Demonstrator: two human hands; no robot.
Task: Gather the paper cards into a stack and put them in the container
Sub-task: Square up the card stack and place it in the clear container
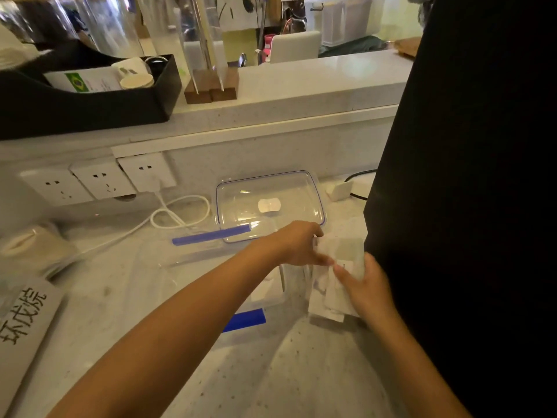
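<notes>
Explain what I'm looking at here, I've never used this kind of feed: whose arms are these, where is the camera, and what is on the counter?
There is no machine here. The one picture comes from a camera worn on a person's head, looking forward and down, so the two bare arms are the wearer's own. The left hand and right hand are both on a loose bunch of white paper cards, pressing them together on the pale counter. Whether either grip has closed on them is too blurred to tell. Next to the cards is a clear container with blue clips; its clear lid lies behind it. A white cable runs from the wall sockets.
</notes>
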